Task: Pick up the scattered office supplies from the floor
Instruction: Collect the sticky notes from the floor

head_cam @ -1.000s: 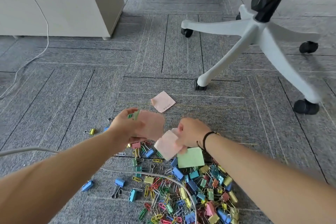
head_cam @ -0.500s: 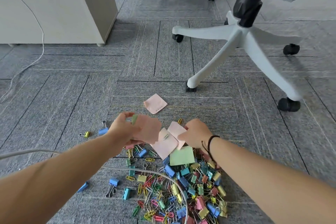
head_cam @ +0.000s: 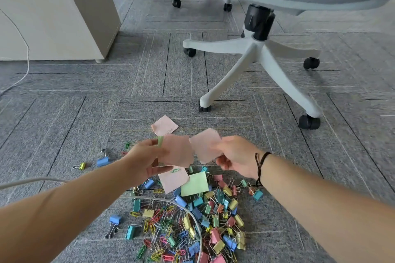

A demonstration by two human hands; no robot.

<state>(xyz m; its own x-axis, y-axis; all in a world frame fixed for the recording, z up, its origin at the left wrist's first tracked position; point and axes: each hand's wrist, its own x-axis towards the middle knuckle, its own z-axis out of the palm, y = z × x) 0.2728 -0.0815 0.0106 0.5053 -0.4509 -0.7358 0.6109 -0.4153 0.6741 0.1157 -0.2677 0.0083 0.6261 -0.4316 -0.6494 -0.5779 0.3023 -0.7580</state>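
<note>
since loose notes stack best in one hand, our left hand [head_cam: 147, 156] pinches a pink stack [head_cam: 177, 150] while our right hand [head_cam: 237, 156] pinches another note [head_cam: 205, 145] beside it; clips [head_cam: 192, 220] litter the carpet [head_cam: 64, 113] below.

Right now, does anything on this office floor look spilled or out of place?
Yes. Coloured binder clips and paper clips lie heaped on the carpet, with sticky notes loose: a green one, a pink one near the chair base. Both hands hold pink notes.
</note>
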